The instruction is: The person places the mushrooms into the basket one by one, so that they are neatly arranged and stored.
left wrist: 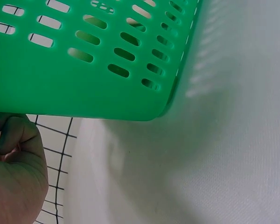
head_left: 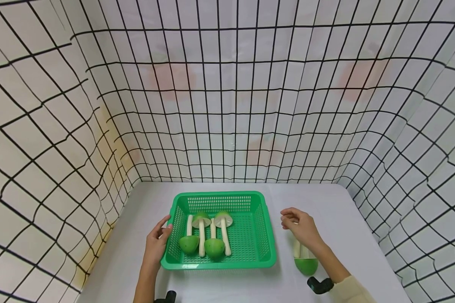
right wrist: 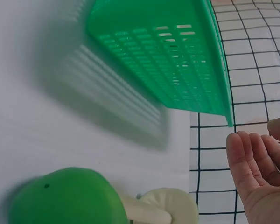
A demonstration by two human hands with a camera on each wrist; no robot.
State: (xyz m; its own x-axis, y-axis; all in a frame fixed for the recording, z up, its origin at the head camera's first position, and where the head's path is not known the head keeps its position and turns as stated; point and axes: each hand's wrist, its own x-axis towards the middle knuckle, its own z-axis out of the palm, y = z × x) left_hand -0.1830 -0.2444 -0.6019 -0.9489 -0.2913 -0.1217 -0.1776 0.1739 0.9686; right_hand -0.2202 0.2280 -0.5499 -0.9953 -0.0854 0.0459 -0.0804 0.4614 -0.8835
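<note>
A green plastic basket (head_left: 250,264) with slotted walls stands on the white table. Inside it lie several toy mushrooms with green caps and pale stems, caps alternating near and far; one mushroom (head_left: 214,248) has its cap toward me. My left hand (head_left: 157,240) grips the basket's left rim, fingertips at its edge. To the right of the basket, my right hand (head_left: 301,227) is raised with loosely bent fingers and nothing in them. Below it lies a green-capped mushroom (head_left: 306,266), partly hidden by the hand. Beside that, a pale cap underside (right wrist: 179,205) shows in the right wrist view.
Black wire grid panels (head_left: 227,101) stand along the back and both sides of the table, with pale sheeting behind them. The white tabletop (head_left: 349,223) extends to the right of the basket. Dark wrist-worn devices (head_left: 320,285) sit on both wrists.
</note>
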